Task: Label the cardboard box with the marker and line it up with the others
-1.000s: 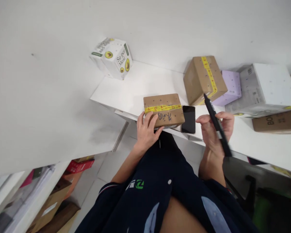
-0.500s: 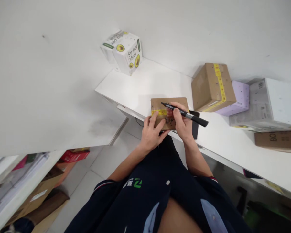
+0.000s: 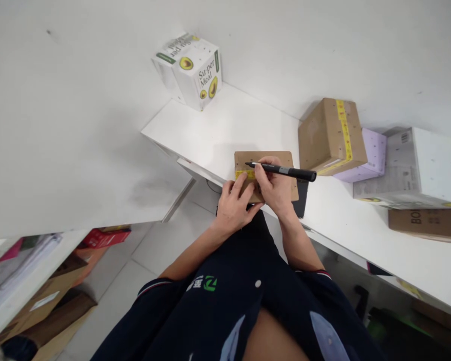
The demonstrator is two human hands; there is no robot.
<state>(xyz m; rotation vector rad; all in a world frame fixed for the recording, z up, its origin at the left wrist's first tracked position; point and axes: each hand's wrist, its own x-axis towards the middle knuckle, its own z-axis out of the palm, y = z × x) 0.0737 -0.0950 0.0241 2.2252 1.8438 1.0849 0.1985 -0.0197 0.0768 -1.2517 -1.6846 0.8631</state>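
A small brown cardboard box [image 3: 242, 158] with yellow tape lies at the near edge of a white table. My left hand [image 3: 233, 204] grips its near left part, fingers on the top face and thumb along the near side. In my right hand [image 3: 276, 189] is a black marker pen [image 3: 298, 173], its tip pointing left at the top of the box, above the tape. Whether the tip touches the cardboard I cannot tell. My right hand covers the dark handwriting on the box. A flat black object [image 3: 302, 198] shows partly beneath the box's right end.
At the table's left end stands a white avocado-printed box [image 3: 199, 75]. To the right are a taped brown carton [image 3: 319, 135], a purple box [image 3: 376, 155], a large white box [image 3: 439, 165] and a flat brown box [image 3: 428, 223]. Shelving [image 3: 41, 271] with cartons is at lower left.
My right hand has moved slightly left with the marker, and the pen's tip has shifted left and a little down. The left hand stays on the box. The whole view has shifted slightly.
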